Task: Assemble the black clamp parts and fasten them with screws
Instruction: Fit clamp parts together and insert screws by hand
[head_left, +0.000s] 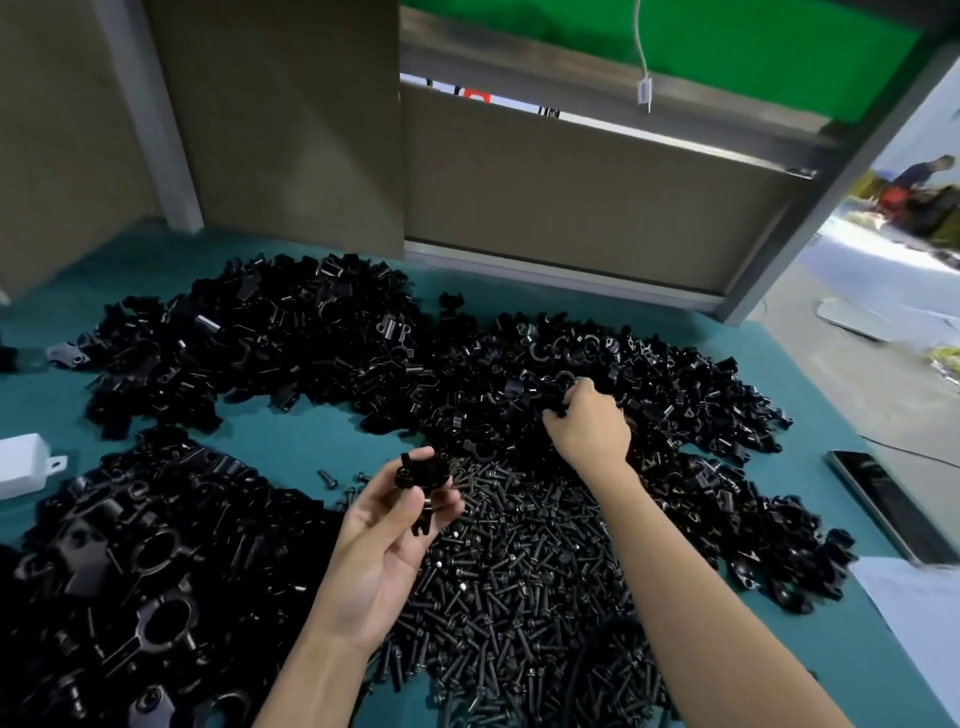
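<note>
At centre frame the left hand (387, 525) lifts a clamp part (423, 480) above the screw heap (519, 582), fingers closed around it, probably awaiting its mate. The right hand (589, 428), fingers curled, digs into the right-centre clamp pile (675, 395) on the counter (311, 441); what it grips is hidden.

workshop bench | heaps of black clamp parts (291, 343) | screw pile (519, 582)
</note>
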